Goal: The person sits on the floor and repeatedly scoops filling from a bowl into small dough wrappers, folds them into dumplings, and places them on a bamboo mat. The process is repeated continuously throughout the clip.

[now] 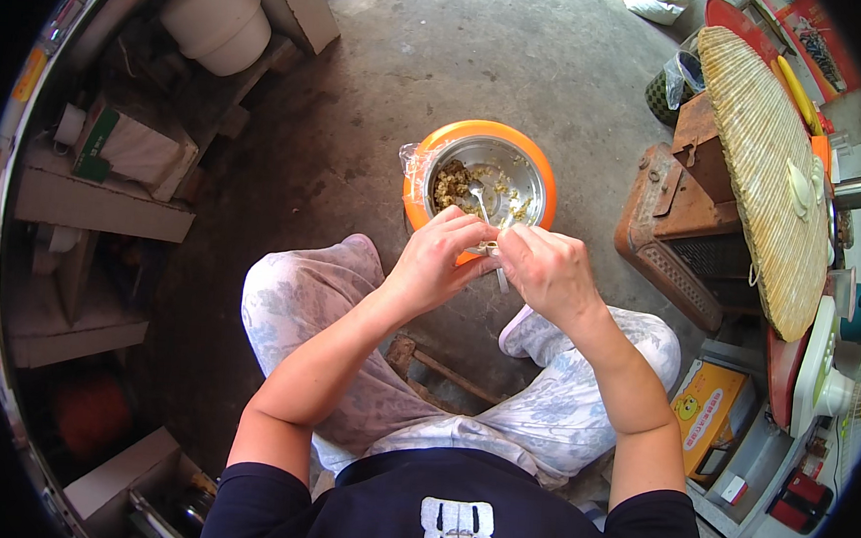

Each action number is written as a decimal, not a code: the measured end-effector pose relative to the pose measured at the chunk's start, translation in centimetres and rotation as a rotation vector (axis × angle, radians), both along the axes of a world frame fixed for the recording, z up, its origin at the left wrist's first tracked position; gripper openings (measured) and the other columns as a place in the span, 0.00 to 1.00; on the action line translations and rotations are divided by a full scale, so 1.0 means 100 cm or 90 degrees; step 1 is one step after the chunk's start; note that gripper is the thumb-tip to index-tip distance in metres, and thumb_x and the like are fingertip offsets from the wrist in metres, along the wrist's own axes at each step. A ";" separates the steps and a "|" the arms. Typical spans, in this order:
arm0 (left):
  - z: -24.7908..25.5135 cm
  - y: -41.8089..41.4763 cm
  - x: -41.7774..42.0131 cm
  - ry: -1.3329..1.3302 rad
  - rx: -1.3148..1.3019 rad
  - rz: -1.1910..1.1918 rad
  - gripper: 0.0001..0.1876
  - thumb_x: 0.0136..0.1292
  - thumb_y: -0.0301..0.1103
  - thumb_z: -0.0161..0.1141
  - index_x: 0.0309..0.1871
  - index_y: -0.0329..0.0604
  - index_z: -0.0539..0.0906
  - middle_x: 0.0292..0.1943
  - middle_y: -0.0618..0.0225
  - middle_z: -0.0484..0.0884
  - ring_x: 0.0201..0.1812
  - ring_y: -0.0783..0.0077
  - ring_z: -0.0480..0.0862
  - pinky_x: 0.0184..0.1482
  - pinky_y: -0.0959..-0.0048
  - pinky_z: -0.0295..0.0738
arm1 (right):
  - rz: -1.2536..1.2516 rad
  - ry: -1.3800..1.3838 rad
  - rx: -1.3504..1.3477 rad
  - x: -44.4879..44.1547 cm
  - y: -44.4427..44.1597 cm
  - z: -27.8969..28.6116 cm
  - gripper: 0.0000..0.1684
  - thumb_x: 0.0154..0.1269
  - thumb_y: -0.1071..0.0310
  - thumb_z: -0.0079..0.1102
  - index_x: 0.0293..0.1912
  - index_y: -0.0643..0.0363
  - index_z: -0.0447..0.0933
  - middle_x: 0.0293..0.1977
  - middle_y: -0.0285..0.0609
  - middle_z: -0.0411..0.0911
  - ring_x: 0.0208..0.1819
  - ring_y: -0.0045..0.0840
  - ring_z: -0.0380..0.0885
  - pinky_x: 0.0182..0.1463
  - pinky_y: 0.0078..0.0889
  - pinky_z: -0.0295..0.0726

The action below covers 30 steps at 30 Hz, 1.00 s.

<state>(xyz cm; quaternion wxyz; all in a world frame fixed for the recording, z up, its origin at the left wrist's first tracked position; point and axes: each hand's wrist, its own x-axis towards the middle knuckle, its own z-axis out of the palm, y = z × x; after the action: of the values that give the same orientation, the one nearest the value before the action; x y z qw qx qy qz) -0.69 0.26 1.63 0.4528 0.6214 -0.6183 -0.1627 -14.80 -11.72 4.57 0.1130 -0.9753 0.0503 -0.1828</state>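
Observation:
My left hand (439, 249) and my right hand (545, 265) meet above the near rim of a metal bowl (538, 173). Their fingertips pinch a small pale piece of dough (488, 248), mostly hidden by the fingers. Inside the bowl, crumbly brownish-green filling (452, 184) is heaped at the left, with bits smeared across the bottom. A metal spoon (478, 192) rests in it, its handle pointing towards my hands. Around the bowl runs a round orange rim (476, 128), with clear plastic film (412, 160) at its left side.
To the right, a round ribbed tray (749, 140) carries several folded white dumplings (799, 188). Below it stands a rusty metal box-like stove or heater (674, 210). A lined bin (667, 95) is behind. Shelves (102, 204) with a white pot (220, 19) line the left. Between my feet lies a wooden frame (453, 378).

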 end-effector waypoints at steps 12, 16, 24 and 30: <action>0.001 0.002 -0.008 0.075 0.072 -0.035 0.16 0.57 0.24 0.60 0.48 0.41 0.72 0.40 0.57 0.76 0.42 0.48 0.79 0.40 0.61 0.74 | -0.006 -0.011 0.026 -0.001 -0.002 0.006 0.13 0.53 0.62 0.64 0.32 0.54 0.69 0.23 0.35 0.71 0.25 0.25 0.76 0.26 0.29 0.75; -0.004 0.003 -0.007 0.074 0.078 -0.045 0.13 0.58 0.26 0.60 0.45 0.39 0.72 0.38 0.57 0.75 0.41 0.48 0.78 0.40 0.60 0.74 | 0.017 -0.004 -0.034 0.000 -0.001 0.005 0.12 0.55 0.61 0.61 0.33 0.53 0.69 0.23 0.35 0.71 0.25 0.25 0.76 0.26 0.28 0.75; -0.006 0.003 -0.004 0.151 0.125 -0.112 0.10 0.62 0.31 0.59 0.41 0.36 0.73 0.35 0.55 0.75 0.39 0.50 0.77 0.40 0.60 0.72 | 0.004 0.031 0.049 -0.001 -0.010 0.004 0.09 0.59 0.62 0.58 0.33 0.54 0.69 0.22 0.36 0.72 0.25 0.28 0.78 0.25 0.31 0.75; -0.010 0.003 -0.008 0.115 0.108 -0.122 0.10 0.65 0.32 0.57 0.42 0.34 0.74 0.33 0.57 0.75 0.35 0.61 0.77 0.40 0.67 0.72 | 0.021 0.056 0.112 -0.001 -0.006 -0.002 0.10 0.62 0.60 0.56 0.32 0.54 0.70 0.22 0.38 0.75 0.26 0.33 0.79 0.26 0.35 0.75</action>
<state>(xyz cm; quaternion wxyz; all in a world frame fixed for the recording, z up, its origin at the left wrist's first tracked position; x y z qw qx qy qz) -1.50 0.60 0.64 0.4353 0.5781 -0.6156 -0.3121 -14.89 -12.30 4.35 0.1989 -0.9695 0.0547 -0.1325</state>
